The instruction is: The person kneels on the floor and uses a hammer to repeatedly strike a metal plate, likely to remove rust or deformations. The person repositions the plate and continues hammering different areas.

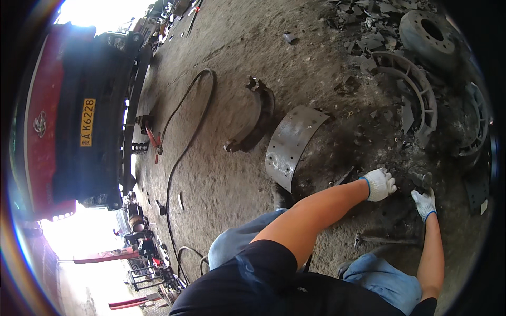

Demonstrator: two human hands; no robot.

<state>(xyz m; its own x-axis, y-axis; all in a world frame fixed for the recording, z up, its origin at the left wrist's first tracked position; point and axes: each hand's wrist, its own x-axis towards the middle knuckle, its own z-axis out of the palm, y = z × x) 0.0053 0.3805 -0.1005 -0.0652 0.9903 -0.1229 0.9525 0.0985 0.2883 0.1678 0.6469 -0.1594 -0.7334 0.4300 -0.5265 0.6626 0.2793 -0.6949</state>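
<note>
My left hand (380, 185), in a white knit glove, is low over the dark, dirty floor with its fingers curled in. What it holds, if anything, is hidden. My right hand (425, 204), gloved the same way, is a little to the right and nearer to me. Its fingers are bent against a dark lump of metal (421, 179) that blends into the dirt. Left of my hands lies a curved grey metal plate with holes (296, 138), and past it a rusty brake shoe (263, 109). Beyond my hands rests a ribbed brake shoe (421, 94).
Another brake shoe (480, 120) lies at the far right. A round wheel drum (433, 34) stands beside broken lining pieces (371, 39). A black hose (176, 158) snakes over the floor on the left. Farther left is a red and black truck (68, 121). A metal bar (387, 240) lies between my knees.
</note>
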